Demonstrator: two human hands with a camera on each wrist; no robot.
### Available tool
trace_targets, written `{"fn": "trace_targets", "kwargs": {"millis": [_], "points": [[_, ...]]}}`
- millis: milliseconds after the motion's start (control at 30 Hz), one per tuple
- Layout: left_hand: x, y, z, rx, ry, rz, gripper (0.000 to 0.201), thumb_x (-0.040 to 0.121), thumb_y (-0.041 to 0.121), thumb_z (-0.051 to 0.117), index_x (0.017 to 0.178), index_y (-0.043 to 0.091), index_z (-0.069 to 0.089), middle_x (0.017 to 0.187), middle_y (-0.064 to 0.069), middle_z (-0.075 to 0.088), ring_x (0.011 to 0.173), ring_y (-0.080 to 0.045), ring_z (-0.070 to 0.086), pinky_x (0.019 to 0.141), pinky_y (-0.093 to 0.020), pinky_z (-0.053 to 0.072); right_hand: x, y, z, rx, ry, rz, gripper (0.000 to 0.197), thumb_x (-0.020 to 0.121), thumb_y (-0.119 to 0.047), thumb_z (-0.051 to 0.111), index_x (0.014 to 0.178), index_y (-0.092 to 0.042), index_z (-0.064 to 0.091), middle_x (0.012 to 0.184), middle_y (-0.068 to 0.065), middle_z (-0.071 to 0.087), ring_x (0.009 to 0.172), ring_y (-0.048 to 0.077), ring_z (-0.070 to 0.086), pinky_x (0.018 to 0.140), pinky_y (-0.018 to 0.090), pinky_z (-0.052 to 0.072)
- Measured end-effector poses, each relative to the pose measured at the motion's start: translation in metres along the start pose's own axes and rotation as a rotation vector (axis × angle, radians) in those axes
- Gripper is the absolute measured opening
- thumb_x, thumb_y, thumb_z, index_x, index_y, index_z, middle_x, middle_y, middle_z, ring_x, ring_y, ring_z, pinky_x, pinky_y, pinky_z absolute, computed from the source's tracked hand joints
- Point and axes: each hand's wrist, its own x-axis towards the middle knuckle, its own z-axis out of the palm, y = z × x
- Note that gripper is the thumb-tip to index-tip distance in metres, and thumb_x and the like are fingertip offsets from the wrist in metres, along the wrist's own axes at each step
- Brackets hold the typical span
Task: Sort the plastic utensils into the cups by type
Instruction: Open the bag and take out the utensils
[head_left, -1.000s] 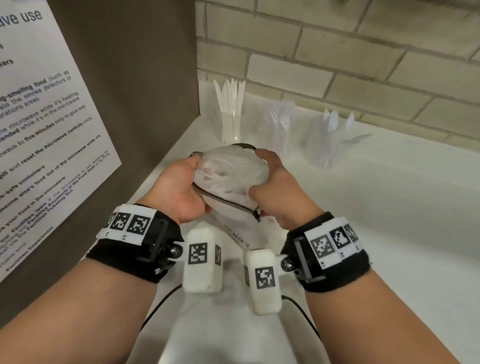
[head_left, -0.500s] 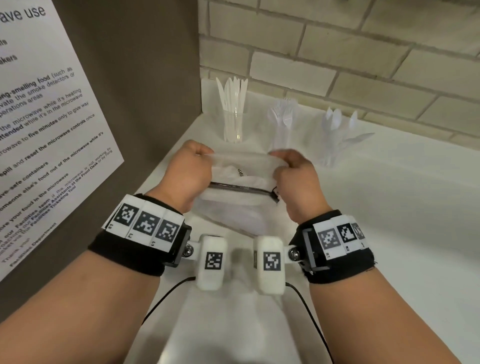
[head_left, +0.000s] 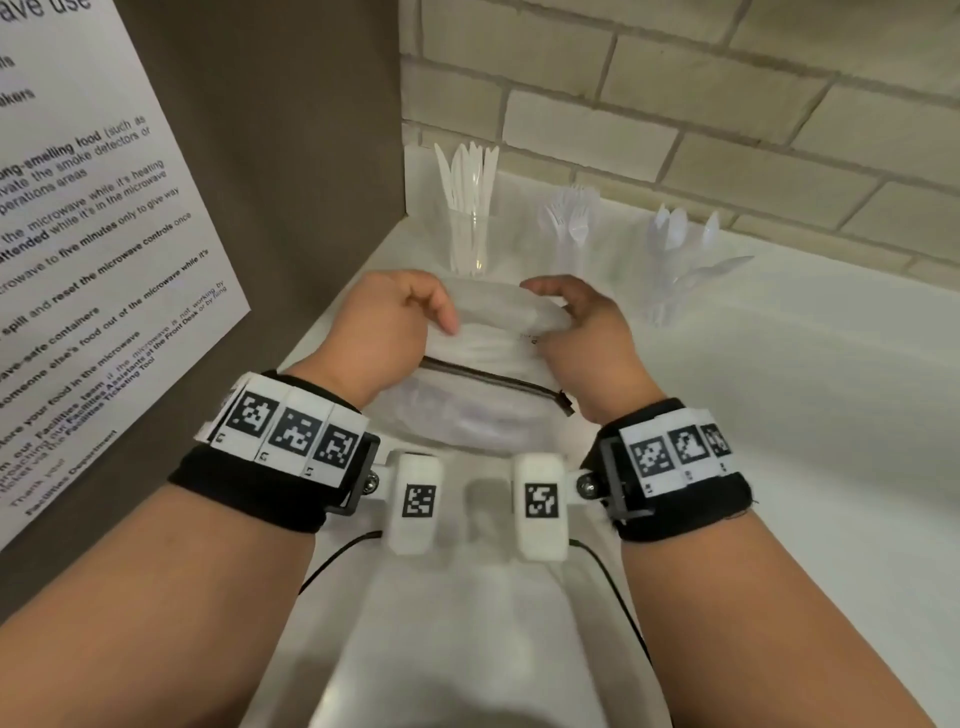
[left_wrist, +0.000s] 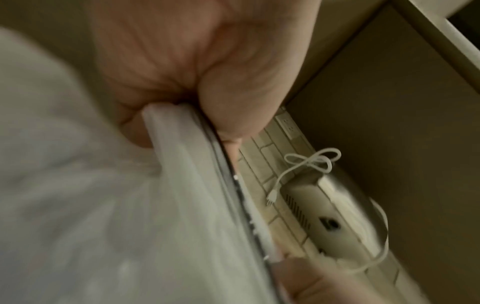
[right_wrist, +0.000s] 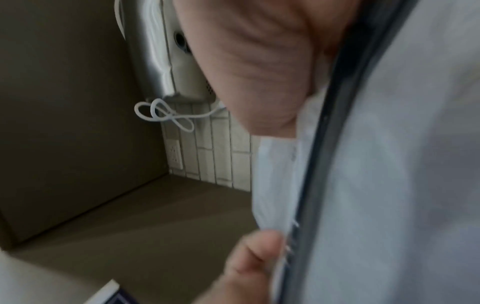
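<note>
- The left hand (head_left: 387, 325) and the right hand (head_left: 587, 332) are both gripping the top edge of a clear zip bag (head_left: 488, 374), fingers curled over the film at either end of its mouth; the left wrist view shows plastic bunched inside the fist, the right wrist view a thumb pinching the film beside the dark zipper strip (head_left: 493, 382).
- The bag is resting on the white desk (head_left: 779, 441) directly between the wrists, its zipper strip running just below the held edge; pale utensil shapes are showing faintly through the film, though their types cannot be told.
- Judged from the grip, the person is working the bag's mouth, the step that comes ahead of any further sorting.
- Behind the bag, three clear cups are standing in a row along the brick wall (head_left: 675, 104): the knife cup (head_left: 470, 244) closest behind the bag, near the corner, the fork cup (head_left: 569, 234) beside it, and the spoon cup (head_left: 680, 270) farthest from the corner, with spoons splaying outward.
- All three cups are already holding utensils, so the sorting is looking well advanced.
- The next move is likely calling for one hand to keep the mouth spread while the other reaches in for a single piece, since thin, slippery film is apt to collapse shut.
- Beside the bag, on the corner side, a printed microwave notice (head_left: 104, 260) is hanging on the dark panel.
</note>
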Motion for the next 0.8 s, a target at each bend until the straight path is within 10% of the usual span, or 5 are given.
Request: {"fn": "trace_targets", "kwargs": {"millis": [233, 333, 467, 667, 800], "points": [[-0.001, -0.008, -0.003, 0.297, -0.253, -0.057, 0.085, 0.075, 0.012, 0.072, 0.146, 0.024, 0.027, 0.130, 0.006, 0.028, 0.111, -0.007, 0.035, 0.088, -0.013, 0.029, -0.006, -0.002, -0.014, -0.057, 0.211, -0.282, 0.042, 0.075, 0.002, 0.065, 0.106, -0.025, 0.067, 0.111, -0.007, 0.056, 0.098, 0.010, 0.057, 0.084, 0.015, 0.048], [-0.001, -0.009, 0.002, 0.264, -0.284, 0.005, 0.084, 0.075, 0.008, 0.069, 0.145, 0.021, 0.024, 0.128, 0.005, 0.027, 0.110, -0.007, 0.037, 0.078, 0.001, 0.029, -0.011, -0.014, -0.004, -0.303, -0.037, -0.517, 0.033, 0.085, -0.004, 0.051, 0.105, -0.022, 0.069, 0.106, -0.010, 0.061, 0.106, 0.011, 0.056, 0.106, 0.032, 0.038], [-0.003, -0.014, 0.007, 0.269, -0.288, 0.071, 0.064, 0.080, 0.005, 0.059, 0.138, 0.018, 0.034, 0.128, 0.006, 0.031, 0.115, -0.012, 0.041, 0.086, -0.007, 0.031, -0.010, -0.003, 0.002, -1.052, -0.194, -0.242, 0.032, 0.096, -0.039, 0.038, 0.120, -0.036, 0.058, 0.117, -0.008, 0.061, 0.127, 0.014, 0.039, 0.110, 0.064, 0.003], [-0.004, -0.021, 0.006, 0.394, -0.189, 0.072, 0.067, 0.081, -0.007, 0.041, 0.138, 0.027, 0.045, 0.139, 0.003, 0.038, 0.121, -0.016, 0.046, 0.092, -0.018, 0.033, -0.013, -0.003, 0.004, -1.155, -0.048, -0.160, 0.029, 0.085, -0.030, 0.050, 0.111, -0.034, 0.061, 0.074, -0.006, 0.048, 0.109, 0.021, 0.043, 0.096, 0.049, 0.025], [0.002, -0.016, -0.004, 0.519, 0.052, -0.041, 0.053, 0.082, -0.007, 0.041, 0.109, 0.029, 0.070, 0.121, -0.005, 0.050, 0.106, -0.025, 0.053, 0.090, -0.028, 0.042, -0.010, 0.000, -0.005, -1.015, -0.016, -0.060, 0.039, 0.087, -0.030, 0.052, 0.125, -0.040, 0.056, 0.090, -0.004, 0.059, 0.110, 0.021, 0.048, 0.093, 0.042, 0.031]]}}
